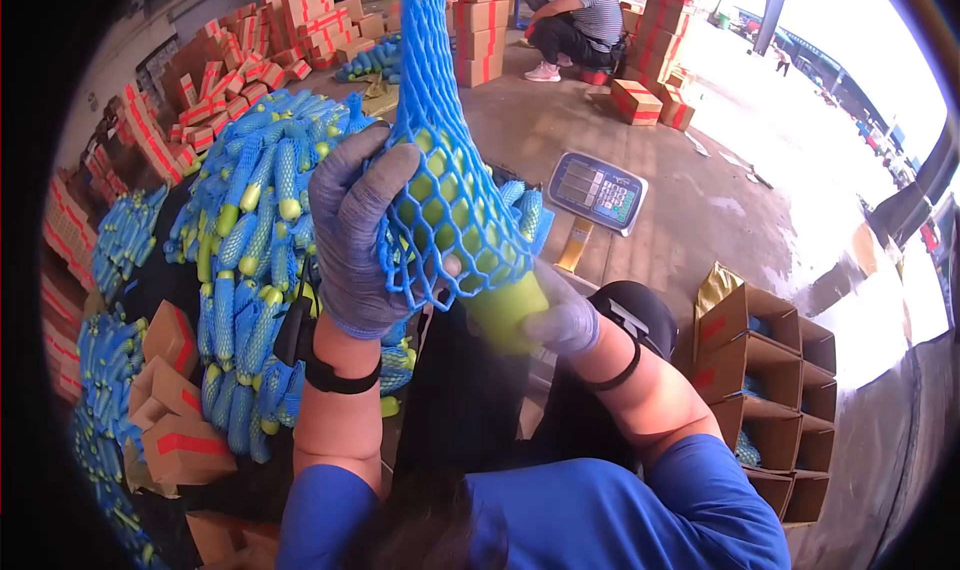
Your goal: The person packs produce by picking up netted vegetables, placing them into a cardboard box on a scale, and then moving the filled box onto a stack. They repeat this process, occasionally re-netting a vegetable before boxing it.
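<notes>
A long, pale green squash point(508, 315) is held tilted in front of me, its upper part inside a blue foam net sleeve point(425, 80). The sleeve's narrow end stands up above the squash, and its wide edge lies around the squash's middle. My left hand point(360, 230), in a grey glove, is closed on the sleeve from the left side. Also gloved, my right hand point(568, 315) grips the bare lower end of the squash, which is slightly blurred. The fingers on the far side are hidden.
A large heap of netted squashes point(240, 300) lies at left. Beyond my hands sits a digital scale point(597, 192). Open cartons point(765, 370) stand at right, and taped boxes point(310, 20) are piled behind. A person point(590, 20) crouches near a stack of boxes.
</notes>
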### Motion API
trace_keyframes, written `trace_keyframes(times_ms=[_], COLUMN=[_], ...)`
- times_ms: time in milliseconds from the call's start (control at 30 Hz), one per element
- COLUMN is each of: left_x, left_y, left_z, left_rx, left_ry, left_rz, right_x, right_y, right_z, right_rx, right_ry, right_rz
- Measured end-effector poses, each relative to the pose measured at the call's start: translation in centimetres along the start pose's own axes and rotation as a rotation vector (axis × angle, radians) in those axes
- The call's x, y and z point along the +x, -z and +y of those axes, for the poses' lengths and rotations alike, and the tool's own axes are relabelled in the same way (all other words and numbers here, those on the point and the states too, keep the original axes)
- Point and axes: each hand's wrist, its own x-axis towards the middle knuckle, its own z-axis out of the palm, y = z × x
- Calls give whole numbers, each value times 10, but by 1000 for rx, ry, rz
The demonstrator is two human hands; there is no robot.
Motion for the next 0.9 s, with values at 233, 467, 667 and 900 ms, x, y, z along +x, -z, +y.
trace_keyframes(times_ms=[233,467,667,900], left_x=[-28,-60,-113,-109], left_y=[-18,-46,-66,-99], left_z=[-5,50,64,81], left_rx=[244,119,-30,-816], left_ry=[43,-132,150,745], left_rz=[185,-45,-43,197], right_x=[-4,13,10,13], right_y=[9,3,10,8], right_z=[7,17,21,37], right_rx=[91,-143,-259,-517], right_ry=[-22,303,435,451], right_rz=[-26,289,439,598])
